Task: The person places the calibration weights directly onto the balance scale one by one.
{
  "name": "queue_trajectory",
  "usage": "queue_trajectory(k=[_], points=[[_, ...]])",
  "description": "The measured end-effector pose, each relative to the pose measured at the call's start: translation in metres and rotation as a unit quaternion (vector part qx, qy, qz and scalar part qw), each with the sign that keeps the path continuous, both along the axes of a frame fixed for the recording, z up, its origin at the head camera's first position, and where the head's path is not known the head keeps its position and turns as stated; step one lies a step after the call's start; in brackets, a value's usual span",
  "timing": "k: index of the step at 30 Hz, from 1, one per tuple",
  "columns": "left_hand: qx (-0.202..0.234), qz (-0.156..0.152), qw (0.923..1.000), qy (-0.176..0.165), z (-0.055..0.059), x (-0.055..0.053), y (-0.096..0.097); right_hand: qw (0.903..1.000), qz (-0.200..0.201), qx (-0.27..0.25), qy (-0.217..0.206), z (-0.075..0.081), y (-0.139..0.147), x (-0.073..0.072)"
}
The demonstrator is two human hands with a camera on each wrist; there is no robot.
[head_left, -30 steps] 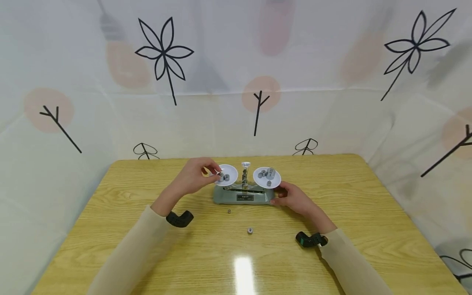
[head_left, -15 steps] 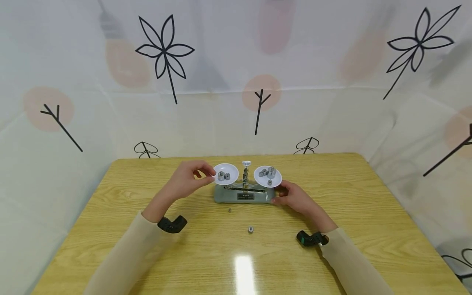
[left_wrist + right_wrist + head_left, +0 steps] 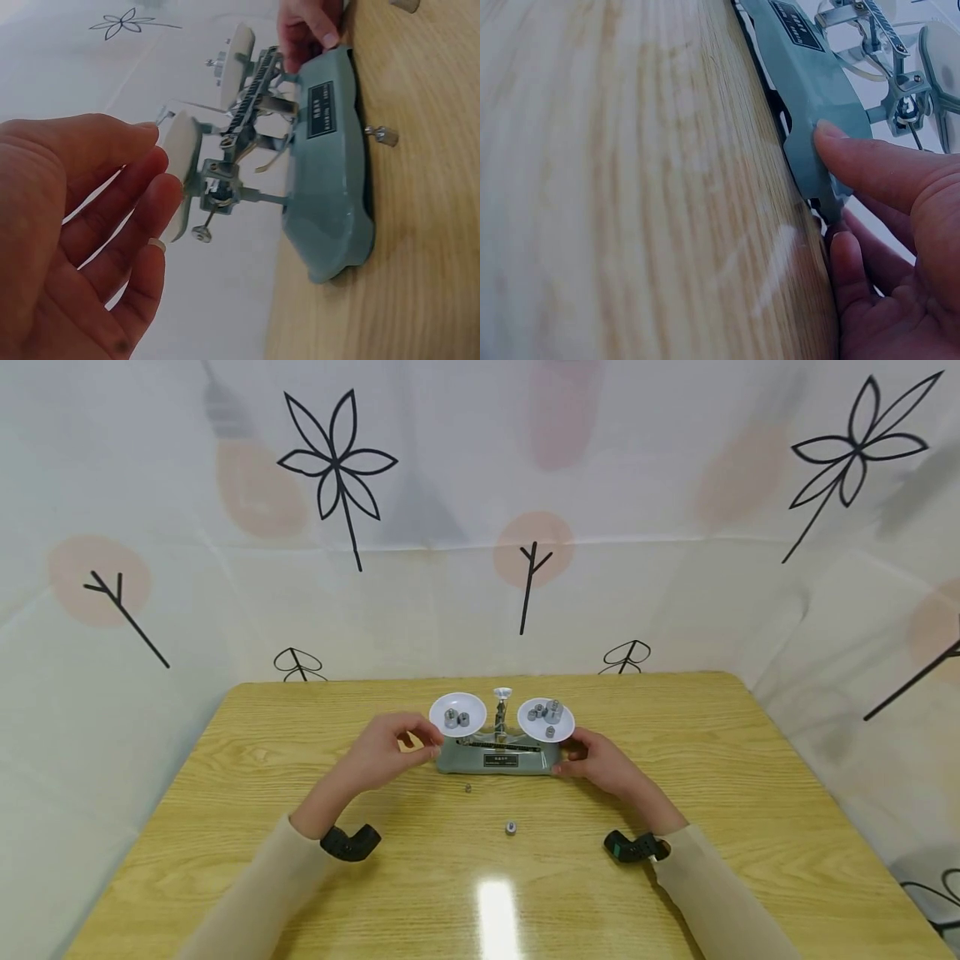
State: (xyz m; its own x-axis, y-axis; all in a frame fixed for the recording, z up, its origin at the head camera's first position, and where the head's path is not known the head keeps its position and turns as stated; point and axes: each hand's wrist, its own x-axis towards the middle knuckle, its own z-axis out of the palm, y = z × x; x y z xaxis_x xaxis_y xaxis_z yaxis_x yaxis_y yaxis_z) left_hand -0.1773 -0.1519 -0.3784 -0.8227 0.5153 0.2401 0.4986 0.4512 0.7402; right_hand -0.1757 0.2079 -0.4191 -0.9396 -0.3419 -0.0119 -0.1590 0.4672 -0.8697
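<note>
A pan balance scale [image 3: 467,762] with a grey-green base stands near the back of the table. Its left pan [image 3: 453,702] bears two metal weights [image 3: 452,719]; on the right pan [image 3: 534,732] sit several more [image 3: 553,713]. My left hand [image 3: 388,748], holding nothing, hovers at the front left of the left pan, fingers loosely bent. The left wrist view has its fingertips [image 3: 169,193] overlapping the pan's edge. At the base's right end, my right hand [image 3: 602,767] grips the base; the thumb [image 3: 870,161] presses its front, with fingers curled round the end.
In front of the scale, a tiny weight [image 3: 468,788] and a larger weight [image 3: 511,828] stand on the wooden table [image 3: 360,877]. A patterned cloth [image 3: 450,602] hangs behind the table and at its sides.
My left hand has drawn back from the weights on the left pan, moving left and then toward the front. The right hand keeps its place on the scale's base.
</note>
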Motion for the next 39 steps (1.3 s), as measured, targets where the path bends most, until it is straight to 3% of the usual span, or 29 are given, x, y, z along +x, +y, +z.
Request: queue_trajectory(k=[9,24,29,36,39], points=[[-0.006,-0.031,0.9994,-0.012,-0.018,0.007,0.005,0.9999,-0.003,0.014,0.002,-0.033,0.011,-0.019],[0.004,-0.057,0.9975,-0.042,-0.045,0.011,0.018,1.0,-0.001,0.004,0.007,-0.039,0.014,-0.022],[0.003,-0.062,0.9967,-0.053,-0.051,0.01,0.022,0.9999,-0.006,0.011,0.003,-0.035,0.011,-0.019],[-0.005,-0.064,0.9962,-0.06,-0.059,0.008,0.029,0.9999,0.003,0.01,0.003,-0.004,0.002,-0.003],[-0.013,-0.068,0.9956,-0.064,-0.063,0.007,0.031,0.9999,0.004,0.011,0.001,-0.001,0.001,-0.001]])
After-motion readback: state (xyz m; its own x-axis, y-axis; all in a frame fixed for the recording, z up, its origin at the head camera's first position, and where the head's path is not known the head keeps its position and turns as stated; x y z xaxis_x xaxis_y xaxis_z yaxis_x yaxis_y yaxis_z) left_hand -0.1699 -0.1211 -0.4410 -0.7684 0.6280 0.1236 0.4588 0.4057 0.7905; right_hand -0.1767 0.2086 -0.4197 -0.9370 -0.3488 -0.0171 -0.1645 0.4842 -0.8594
